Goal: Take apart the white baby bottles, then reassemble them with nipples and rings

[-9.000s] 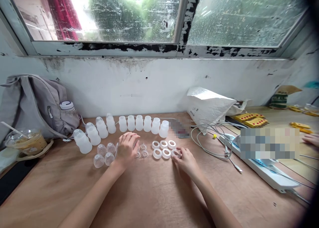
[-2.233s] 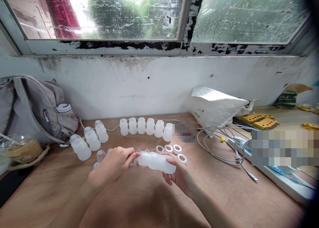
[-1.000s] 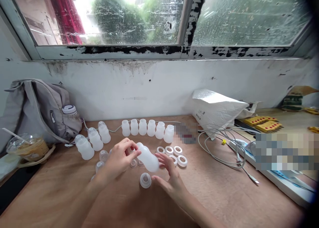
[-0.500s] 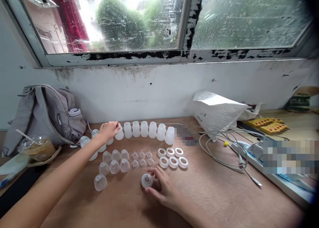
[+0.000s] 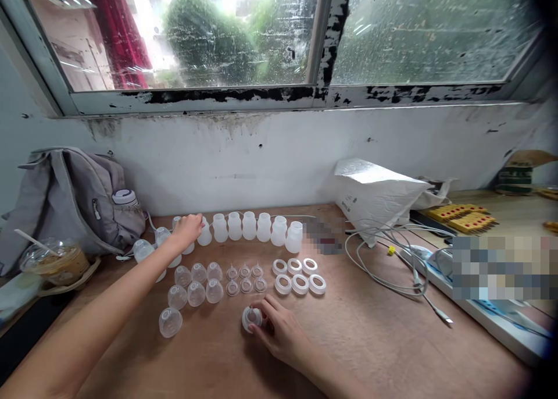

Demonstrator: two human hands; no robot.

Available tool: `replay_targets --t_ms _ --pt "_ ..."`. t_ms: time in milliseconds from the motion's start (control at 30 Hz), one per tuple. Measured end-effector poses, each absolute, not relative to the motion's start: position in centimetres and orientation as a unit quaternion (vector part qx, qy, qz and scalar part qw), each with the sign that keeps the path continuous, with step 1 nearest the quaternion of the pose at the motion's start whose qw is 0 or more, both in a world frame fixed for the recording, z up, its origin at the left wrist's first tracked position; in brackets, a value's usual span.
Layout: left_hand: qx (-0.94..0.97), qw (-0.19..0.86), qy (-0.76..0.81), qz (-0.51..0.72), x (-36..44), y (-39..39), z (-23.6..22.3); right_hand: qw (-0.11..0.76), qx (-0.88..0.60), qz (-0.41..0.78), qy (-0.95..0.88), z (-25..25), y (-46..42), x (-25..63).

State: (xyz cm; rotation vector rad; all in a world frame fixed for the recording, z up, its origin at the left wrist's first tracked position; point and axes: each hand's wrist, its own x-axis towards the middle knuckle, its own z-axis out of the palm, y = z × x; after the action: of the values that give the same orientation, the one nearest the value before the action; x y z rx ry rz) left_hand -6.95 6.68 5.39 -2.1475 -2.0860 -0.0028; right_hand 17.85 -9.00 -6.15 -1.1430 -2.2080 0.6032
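Observation:
My left hand (image 5: 186, 229) reaches to the back of the wooden table (image 5: 370, 341) and closes round a white plastic bottle (image 5: 203, 234) at the left end of a row of several bottles (image 5: 257, 227). My right hand (image 5: 279, 329) rests near the front with its fingers pinched on a white ring fitted with a teat (image 5: 251, 318). Between the hands lie several clear dome caps (image 5: 195, 282), small clear teats (image 5: 244, 278) and white rings (image 5: 300, 274), each kind grouped in rows.
A grey backpack (image 5: 65, 195) and a lidded drink cup (image 5: 52, 260) stand at the left. A white padded bag (image 5: 375, 192), looped cables (image 5: 387, 253) and a power strip (image 5: 492, 323) lie at the right. The wall and window rise behind the table.
The bottle I held in both hands is back in the row under my left hand. The ring with its teat lay on the table; my right hand now pinches it.

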Motion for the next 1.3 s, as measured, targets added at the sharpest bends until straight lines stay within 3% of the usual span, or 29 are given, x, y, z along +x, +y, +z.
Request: replay_targets --t_ms 900,1100,1233,1300 --pt "-0.71 0.062 -0.701 -0.005 -6.3 6.4 5.8 0.301 -0.429 0.216 -0.824 -6.3 -8.8 17.7" --pt "-0.712 0.065 -0.697 -0.061 -4.5 2.1 6.6 0.341 -0.423 0.227 -0.808 -6.6 -8.7 17.6" --pt "-0.789 -0.078 -0.572 -0.213 -2.0 -4.7 3.6 0.365 -0.423 0.243 -0.793 -6.5 -8.7 17.5" --pt "-0.82 -0.155 -0.502 -0.228 -0.9 -7.7 1.0 0.37 -0.421 0.254 -0.788 -6.4 -8.8 17.4"
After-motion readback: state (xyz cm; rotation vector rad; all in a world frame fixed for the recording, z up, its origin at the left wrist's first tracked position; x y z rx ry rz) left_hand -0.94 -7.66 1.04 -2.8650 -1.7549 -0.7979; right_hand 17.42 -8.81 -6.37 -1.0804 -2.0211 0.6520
